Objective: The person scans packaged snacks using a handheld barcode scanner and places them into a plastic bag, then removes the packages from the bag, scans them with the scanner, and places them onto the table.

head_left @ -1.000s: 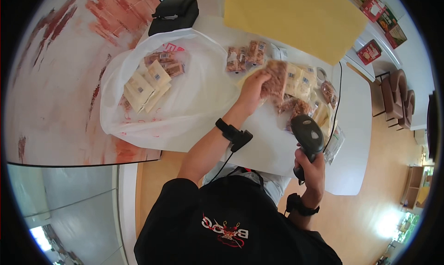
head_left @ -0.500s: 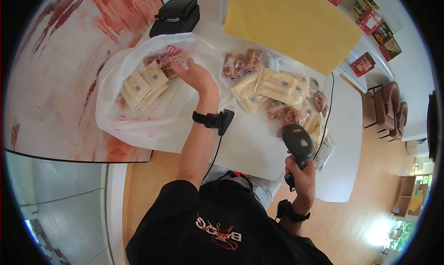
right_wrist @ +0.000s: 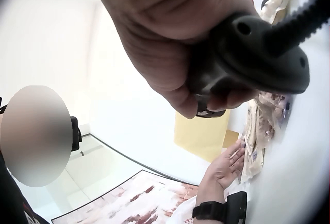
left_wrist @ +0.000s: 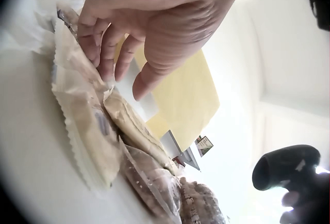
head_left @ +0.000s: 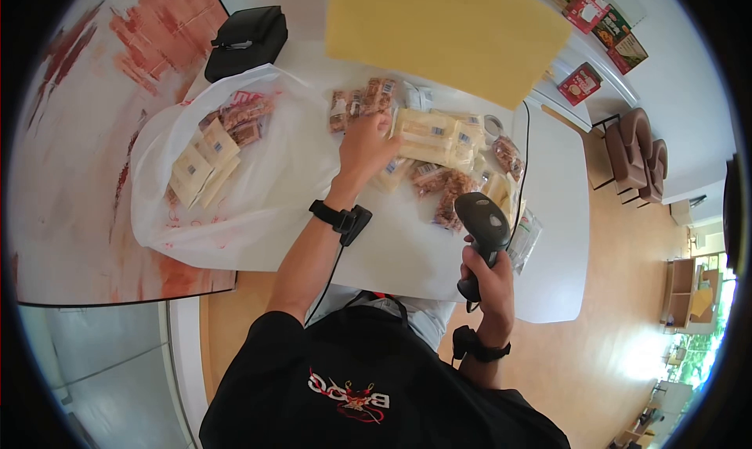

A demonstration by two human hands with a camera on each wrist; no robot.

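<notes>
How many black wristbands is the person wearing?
2: a left wristband, just behind the left hand near the packets, and a right wristband, below the right hand that grips the scanner. Neither is hidden.

A black case point(head_left: 249, 40) sits at the far left of the tabletop point(head_left: 558, 269) near a red-streaked pale panel point(head_left: 78, 175), a yellow board point(head_left: 446, 42) borders the far edge, printed boxes point(head_left: 585, 10) show beyond, and brown chairs point(head_left: 630, 151) stand on the floor point(head_left: 619, 238).

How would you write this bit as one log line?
left hand: beside cream packs; right hand: holds black scanner; white bag: more packs inside
</notes>
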